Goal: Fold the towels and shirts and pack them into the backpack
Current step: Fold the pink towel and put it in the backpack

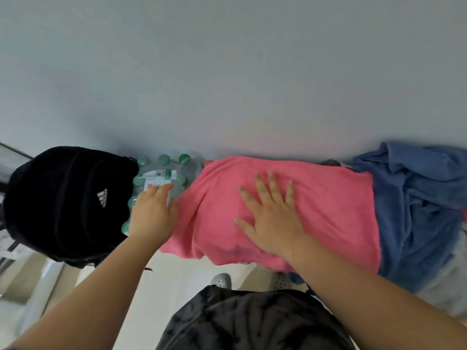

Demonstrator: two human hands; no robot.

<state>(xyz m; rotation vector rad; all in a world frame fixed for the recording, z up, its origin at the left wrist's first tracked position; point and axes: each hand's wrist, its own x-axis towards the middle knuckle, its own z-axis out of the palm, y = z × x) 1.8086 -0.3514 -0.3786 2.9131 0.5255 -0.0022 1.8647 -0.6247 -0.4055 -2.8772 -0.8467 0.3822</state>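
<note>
Pink towel (316,210) spread flat against the pale wall (227,72), its long axis running left to right across the person's front. The right hand (271,221) lies in the towel's middle, palm down and fingers straight and fanned, pressing the cloth rather than gripping it. The left hand (151,213) sits at the towel's left short end, fingers straight and together over a shrink-wrapped pack of bottles (161,173), thumb touching the towel's edge; it holds nothing. The towel's left end drapes onto this pack, and whatever carries the rest of the cloth is hidden beneath it. The backpack (63,203) stands just beyond the pack, to the left of both hands and nearer the left one, so a folded towel would travel leftward to reach it; no opening shows on the side facing the camera. Materials: the towel is soft, matte terry with shallow ripples; the backpack is black woven fabric, rounded, with curved seams and a white logo; the bottles are clear plastic with green caps. A crumpled blue shirt (417,210), collar uppermost, lies unfolded touching the towel's right end. Folding appears barely begun.
</note>
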